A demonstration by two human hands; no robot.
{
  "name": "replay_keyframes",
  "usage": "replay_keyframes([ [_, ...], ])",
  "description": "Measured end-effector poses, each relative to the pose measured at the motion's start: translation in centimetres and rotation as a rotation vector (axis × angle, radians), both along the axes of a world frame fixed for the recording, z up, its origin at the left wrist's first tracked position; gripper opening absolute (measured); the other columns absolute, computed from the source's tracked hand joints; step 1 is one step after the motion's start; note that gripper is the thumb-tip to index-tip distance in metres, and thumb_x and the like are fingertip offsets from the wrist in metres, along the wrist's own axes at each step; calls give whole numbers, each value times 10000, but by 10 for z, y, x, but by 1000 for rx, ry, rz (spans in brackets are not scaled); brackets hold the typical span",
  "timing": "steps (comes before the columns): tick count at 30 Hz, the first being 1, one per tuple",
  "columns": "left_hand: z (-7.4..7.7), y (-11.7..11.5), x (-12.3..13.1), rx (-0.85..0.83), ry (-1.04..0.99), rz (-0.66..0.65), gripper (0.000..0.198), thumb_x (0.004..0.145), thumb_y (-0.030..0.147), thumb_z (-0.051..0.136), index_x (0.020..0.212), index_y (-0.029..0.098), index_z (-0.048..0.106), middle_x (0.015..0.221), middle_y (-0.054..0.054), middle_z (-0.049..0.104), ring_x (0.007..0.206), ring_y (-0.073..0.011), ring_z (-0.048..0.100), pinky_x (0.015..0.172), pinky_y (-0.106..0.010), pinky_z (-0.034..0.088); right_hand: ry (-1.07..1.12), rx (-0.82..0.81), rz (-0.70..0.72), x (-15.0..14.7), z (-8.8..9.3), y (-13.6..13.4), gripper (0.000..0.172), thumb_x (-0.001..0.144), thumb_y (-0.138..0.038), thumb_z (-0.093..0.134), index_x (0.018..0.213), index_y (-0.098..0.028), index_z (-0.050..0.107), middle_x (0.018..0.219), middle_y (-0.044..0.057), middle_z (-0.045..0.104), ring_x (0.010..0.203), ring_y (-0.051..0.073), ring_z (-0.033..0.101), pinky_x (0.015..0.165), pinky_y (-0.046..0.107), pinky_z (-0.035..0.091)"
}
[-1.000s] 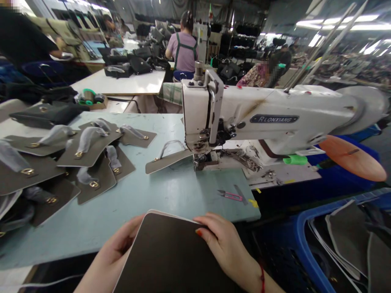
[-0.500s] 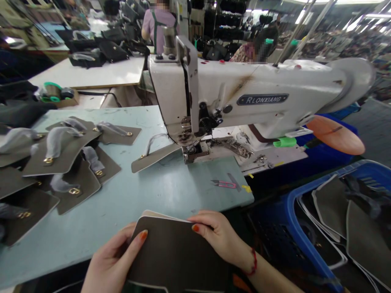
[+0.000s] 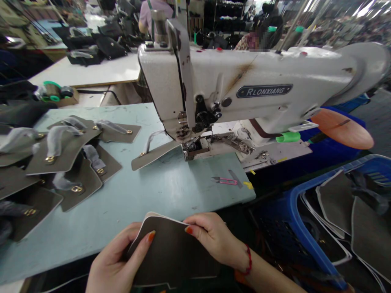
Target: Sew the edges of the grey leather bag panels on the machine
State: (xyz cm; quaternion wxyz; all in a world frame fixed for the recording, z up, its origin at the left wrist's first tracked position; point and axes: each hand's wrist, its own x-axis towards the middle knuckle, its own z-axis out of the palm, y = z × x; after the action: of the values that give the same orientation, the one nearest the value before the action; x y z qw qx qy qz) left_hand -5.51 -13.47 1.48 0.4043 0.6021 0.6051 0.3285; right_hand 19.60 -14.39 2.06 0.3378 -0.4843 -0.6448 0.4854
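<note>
A dark grey-brown bag panel (image 3: 174, 252) with pale edges is held in front of the table's near edge. Its upper edge shows a second, light layer behind. My left hand (image 3: 122, 254) grips the left side, thumb on the face and fingers behind it. At the upper right corner, my right hand (image 3: 214, 236) pinches the edge between thumb and fingers. Beyond them stands a white sewing machine (image 3: 244, 85). Another panel with a wrapped handle (image 3: 155, 156) lies with its right end by the machine's needle area.
Several panels with plastic-wrapped handles (image 3: 61, 150) lie on the left of the pale table (image 3: 146, 195). Pink-handled thread snips (image 3: 226, 180) rest near its right edge. A blue basket (image 3: 293, 211) holding more panels stands at right. Co-workers are in the background.
The held panel bends a little more, and my hands have drawn slightly closer together. The view has shifted slightly. The things on the table stay in place.
</note>
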Motion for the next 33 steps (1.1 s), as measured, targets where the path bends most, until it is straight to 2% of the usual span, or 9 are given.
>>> replay_keyframes([
  [8, 14, -3, 10, 138, 48, -83, 162, 830, 355, 686, 746, 219, 710, 903, -29, 741, 788, -164, 701, 728, -172, 550, -12, -15, 7, -3, 9, 4, 319, 1000, -382, 518, 1032, -162, 747, 913, 63, 762, 821, 171, 695, 741, 234, 484],
  [16, 22, -4, 13, 221, 90, -130, 136, 848, 316, 665, 765, 221, 714, 913, -33, 738, 816, -172, 709, 729, -178, 548, -1, 45, -5, -9, 21, 11, 308, 999, -361, 532, 1013, -147, 753, 873, 63, 748, 792, 162, 675, 725, 233, 474],
  [22, 28, -2, 18, 257, 65, -182, 128, 866, 270, 645, 761, 221, 701, 919, -41, 744, 829, -183, 712, 746, -205, 562, 84, 88, 46, -10, 24, 13, 316, 1018, -362, 498, 1055, -182, 756, 888, 52, 687, 827, 150, 625, 735, 233, 479],
  [28, 33, 0, 28, 330, 33, -268, 84, 867, 191, 637, 835, 235, 700, 920, -33, 750, 799, -161, 712, 739, -209, 570, 136, 136, 33, -16, 31, 16, 286, 1016, -332, 512, 1078, -190, 752, 885, 49, 681, 817, 141, 617, 735, 229, 480],
  [33, 38, 1, 34, 380, 11, -286, 104, 865, 154, 625, 835, 227, 694, 903, -34, 751, 750, -147, 712, 678, -196, 568, 159, 171, 26, -20, 35, 19, 252, 1005, -310, 545, 1077, -191, 756, 858, 41, 682, 789, 130, 615, 712, 218, 471],
])
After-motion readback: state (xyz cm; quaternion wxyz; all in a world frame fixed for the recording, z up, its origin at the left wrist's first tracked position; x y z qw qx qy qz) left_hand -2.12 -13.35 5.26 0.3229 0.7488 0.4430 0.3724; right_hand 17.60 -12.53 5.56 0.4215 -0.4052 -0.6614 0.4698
